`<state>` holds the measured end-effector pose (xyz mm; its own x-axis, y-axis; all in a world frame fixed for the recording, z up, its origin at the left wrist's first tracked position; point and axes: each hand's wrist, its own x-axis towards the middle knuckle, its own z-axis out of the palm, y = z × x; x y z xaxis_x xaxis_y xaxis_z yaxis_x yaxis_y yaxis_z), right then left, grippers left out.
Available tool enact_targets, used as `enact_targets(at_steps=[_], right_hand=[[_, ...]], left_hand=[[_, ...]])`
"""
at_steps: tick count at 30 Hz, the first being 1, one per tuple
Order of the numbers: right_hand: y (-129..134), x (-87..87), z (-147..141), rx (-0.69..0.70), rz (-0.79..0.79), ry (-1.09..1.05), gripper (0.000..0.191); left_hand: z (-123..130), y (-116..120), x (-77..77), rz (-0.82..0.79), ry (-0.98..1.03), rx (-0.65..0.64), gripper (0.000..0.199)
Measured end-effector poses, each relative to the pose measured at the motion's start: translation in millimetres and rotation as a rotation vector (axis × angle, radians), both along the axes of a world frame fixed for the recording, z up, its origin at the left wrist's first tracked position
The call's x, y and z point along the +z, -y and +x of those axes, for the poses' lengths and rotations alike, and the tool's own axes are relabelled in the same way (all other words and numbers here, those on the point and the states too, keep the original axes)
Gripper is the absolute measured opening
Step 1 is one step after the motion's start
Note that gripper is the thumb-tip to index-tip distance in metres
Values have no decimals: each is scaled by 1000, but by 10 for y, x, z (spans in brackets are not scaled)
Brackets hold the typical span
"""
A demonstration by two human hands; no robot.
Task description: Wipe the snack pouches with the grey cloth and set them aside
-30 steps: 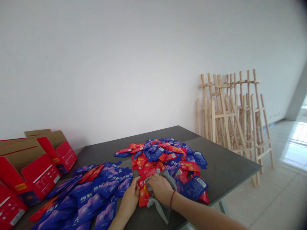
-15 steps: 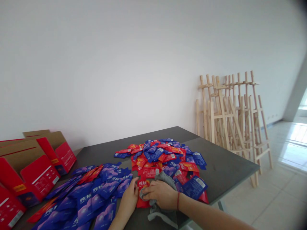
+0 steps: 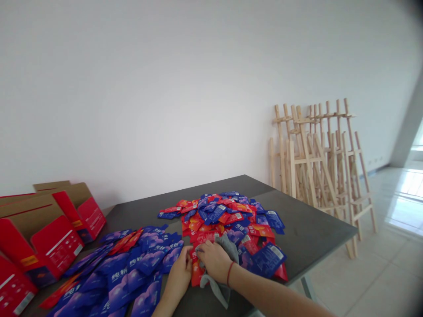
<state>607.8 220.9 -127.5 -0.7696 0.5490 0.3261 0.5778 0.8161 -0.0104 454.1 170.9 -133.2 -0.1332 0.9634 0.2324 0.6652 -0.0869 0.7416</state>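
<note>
A red pouch lies flat at the near edge of a mixed heap of red and blue pouches. My right hand is closed on a grey cloth and presses it on the upper part of that pouch; a loose end of the cloth trails toward the near table edge. At the pouch's left edge rests my left hand, fingers bent together; whether they grip the edge is hard to see. Left of it spreads a pile of mostly blue pouches, with a few red ones among them.
Open red cardboard boxes with brown insides stand along the left of the dark table. Several wooden easels lean by the white wall at the right, beyond the table's edge.
My right hand has moved slightly up and left over the red pouch with the cloth, baring the pouch's lower part. My left hand remains beside it.
</note>
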Motion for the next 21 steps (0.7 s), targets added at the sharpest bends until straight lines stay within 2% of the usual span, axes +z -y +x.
enact_targets(at_steps=[6, 13, 15, 18, 21], right_hand=[[53, -33, 35, 54, 29, -10, 26], [79, 35, 295, 391, -1, 49, 34], [89, 47, 394, 451, -20, 59, 36], [102, 35, 515, 453, -43, 57, 38], [109, 0, 546, 332, -49, 32, 35]], left_hand=[[-31, -45, -41, -3, 25, 48, 34], [-76, -89, -129, -6, 86, 50, 42], [-81, -100, -146, -4, 100, 51, 45], [-85, -110, -152, 2, 114, 58, 47], [-84, -108, -140, 9, 126, 58, 47]])
